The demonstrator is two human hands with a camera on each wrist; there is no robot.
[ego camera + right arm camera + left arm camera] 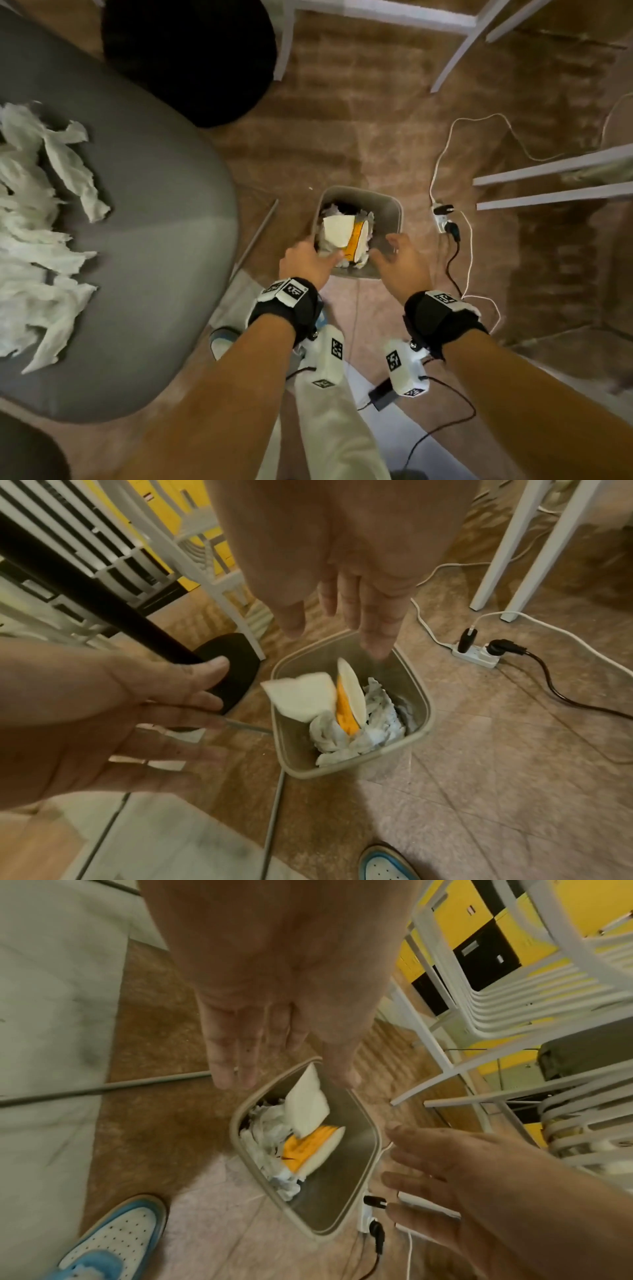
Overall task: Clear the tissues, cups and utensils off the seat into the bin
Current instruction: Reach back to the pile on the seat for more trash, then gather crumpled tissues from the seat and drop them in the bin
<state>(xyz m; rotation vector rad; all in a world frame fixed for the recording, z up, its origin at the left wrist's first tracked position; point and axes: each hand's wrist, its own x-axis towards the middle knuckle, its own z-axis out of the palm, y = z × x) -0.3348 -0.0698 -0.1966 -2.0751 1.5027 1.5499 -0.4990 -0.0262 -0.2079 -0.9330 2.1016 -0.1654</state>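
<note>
Bin (390, 212): on the floor just beside the seat; holds crumpled tissues, a white cup (337, 230) and a flattened orange-and-white cup (356, 241), the pile near rim height.
Tissues (41, 233): many torn white pieces on the grey seat (154, 240), well apart from the bin.
Left hand (308, 262): over the bin's near-left rim, fingers straight and released, holding nothing.
Right hand (399, 258): over the near-right rim, fingers spread, empty.
Utensils: none visible.
Risk: the upright white cup eats space; later tissue loads may spill onto the floor unless pressed down.
Risk: loose scraps may drop during carry.
Surroundings: power strip (442, 219) with cables just right of the bin; white chair legs (455, 51) beyond; black stool (191, 58) behind the seat.
Obstruction: none between seat and bin.
</note>
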